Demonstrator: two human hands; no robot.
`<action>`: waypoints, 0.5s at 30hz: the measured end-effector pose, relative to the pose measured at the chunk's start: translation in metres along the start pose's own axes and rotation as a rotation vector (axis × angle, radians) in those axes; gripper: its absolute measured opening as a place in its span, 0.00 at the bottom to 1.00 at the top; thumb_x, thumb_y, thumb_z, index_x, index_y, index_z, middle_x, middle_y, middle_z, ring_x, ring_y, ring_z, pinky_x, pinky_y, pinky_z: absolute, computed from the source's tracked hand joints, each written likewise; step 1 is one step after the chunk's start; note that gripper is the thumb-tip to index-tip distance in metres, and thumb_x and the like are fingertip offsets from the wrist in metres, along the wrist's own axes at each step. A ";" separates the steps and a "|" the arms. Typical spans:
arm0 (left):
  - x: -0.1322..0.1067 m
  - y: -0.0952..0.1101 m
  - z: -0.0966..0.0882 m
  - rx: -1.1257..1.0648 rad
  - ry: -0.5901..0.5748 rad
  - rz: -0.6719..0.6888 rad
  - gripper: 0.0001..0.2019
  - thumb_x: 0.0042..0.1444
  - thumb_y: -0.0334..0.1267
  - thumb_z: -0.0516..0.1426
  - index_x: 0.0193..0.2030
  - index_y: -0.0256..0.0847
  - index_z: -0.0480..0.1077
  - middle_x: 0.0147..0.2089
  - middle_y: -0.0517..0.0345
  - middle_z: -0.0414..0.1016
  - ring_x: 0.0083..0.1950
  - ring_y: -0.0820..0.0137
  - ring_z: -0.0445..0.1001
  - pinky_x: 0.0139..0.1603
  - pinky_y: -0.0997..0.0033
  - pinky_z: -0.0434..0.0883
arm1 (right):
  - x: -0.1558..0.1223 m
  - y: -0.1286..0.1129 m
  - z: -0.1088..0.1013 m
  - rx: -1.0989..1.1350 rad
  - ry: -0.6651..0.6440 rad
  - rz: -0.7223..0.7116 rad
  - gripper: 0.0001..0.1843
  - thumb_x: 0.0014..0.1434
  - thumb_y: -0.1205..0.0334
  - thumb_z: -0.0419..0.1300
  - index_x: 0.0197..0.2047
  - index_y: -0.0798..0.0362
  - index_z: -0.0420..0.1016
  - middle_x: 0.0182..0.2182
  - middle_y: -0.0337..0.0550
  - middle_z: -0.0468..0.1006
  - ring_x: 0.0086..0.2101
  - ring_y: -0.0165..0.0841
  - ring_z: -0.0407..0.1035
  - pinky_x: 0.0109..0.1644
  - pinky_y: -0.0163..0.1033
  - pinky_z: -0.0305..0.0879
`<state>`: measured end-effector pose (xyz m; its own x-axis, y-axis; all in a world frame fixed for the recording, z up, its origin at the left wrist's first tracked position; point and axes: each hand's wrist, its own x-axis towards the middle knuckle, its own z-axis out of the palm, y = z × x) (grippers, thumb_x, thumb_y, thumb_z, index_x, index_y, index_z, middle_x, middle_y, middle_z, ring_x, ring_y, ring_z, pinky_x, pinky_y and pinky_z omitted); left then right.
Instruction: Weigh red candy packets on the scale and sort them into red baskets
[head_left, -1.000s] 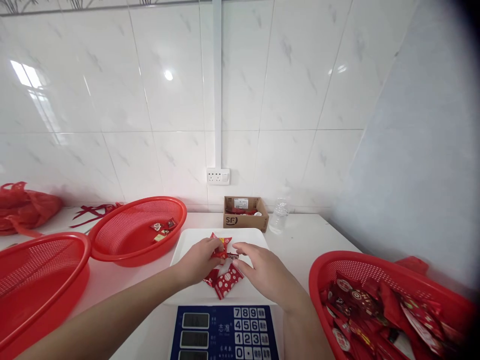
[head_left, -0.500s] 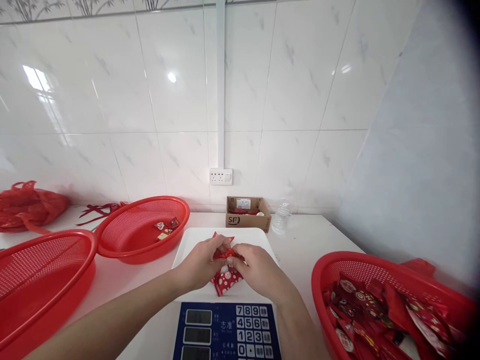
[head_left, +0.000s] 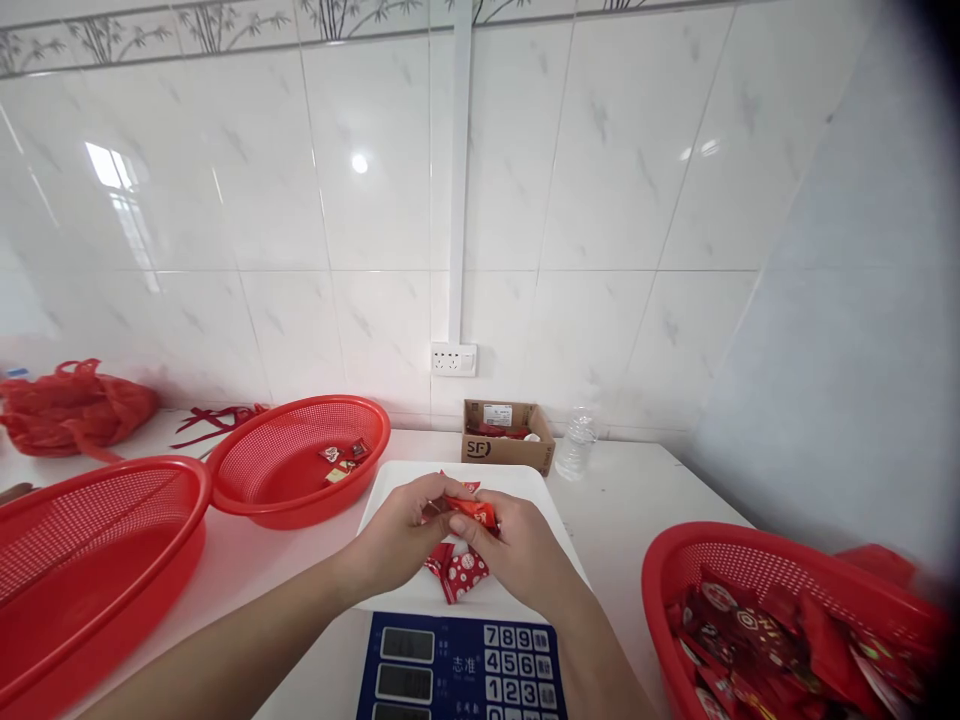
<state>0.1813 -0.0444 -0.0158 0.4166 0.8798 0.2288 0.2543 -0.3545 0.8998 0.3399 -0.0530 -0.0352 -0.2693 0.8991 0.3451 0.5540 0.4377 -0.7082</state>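
My left hand (head_left: 396,530) and my right hand (head_left: 519,540) meet over the white tray (head_left: 390,480) of a weighing scale. Both are closed around a small shiny red-orange packet (head_left: 474,512); my right thumb presses on its near side, while my left fingers curl at its left end and partly hide it. Just below lies a red packet with white dots (head_left: 461,573) on the tray, its upper part covered by my hands. The scale's blue keypad panel (head_left: 465,690), with dark displays and number keys, is nearest me.
Red plastic baskets stand around: an oval one (head_left: 199,500) at left, another (head_left: 300,408) behind it with several small packets, and one (head_left: 656,580) at right heaped with red packets. A cardboard box (head_left: 502,452), a clear bottle (head_left: 576,450) and a red bag (head_left: 82,410) are along the wall.
The view has shifted, so everything sits slightly further right. My hands stay over the tray, and more of the red-orange packet shows between them.
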 end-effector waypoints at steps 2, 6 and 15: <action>-0.002 0.005 -0.001 -0.026 -0.022 -0.013 0.07 0.52 0.34 0.54 0.39 0.39 0.69 0.38 0.55 0.74 0.38 0.70 0.72 0.38 0.68 0.70 | -0.001 0.000 0.001 0.030 -0.003 -0.001 0.21 0.59 0.44 0.49 0.32 0.53 0.71 0.24 0.38 0.71 0.26 0.30 0.63 0.28 0.34 0.56; -0.004 0.004 -0.001 -0.146 -0.063 -0.042 0.10 0.53 0.41 0.56 0.40 0.39 0.67 0.37 0.54 0.73 0.38 0.70 0.71 0.38 0.67 0.69 | -0.001 -0.001 0.002 0.046 0.024 -0.043 0.22 0.60 0.44 0.47 0.26 0.53 0.67 0.21 0.36 0.68 0.24 0.29 0.60 0.27 0.33 0.54; -0.007 -0.003 0.000 -0.256 -0.090 -0.038 0.14 0.53 0.46 0.57 0.41 0.39 0.65 0.36 0.55 0.72 0.38 0.70 0.71 0.39 0.67 0.68 | -0.001 -0.001 0.006 0.075 0.080 -0.116 0.23 0.62 0.49 0.44 0.22 0.52 0.65 0.20 0.37 0.67 0.24 0.29 0.61 0.29 0.34 0.56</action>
<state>0.1777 -0.0491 -0.0205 0.4899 0.8551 0.1697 0.0472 -0.2204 0.9743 0.3354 -0.0544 -0.0385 -0.2629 0.8412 0.4726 0.4613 0.5398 -0.7042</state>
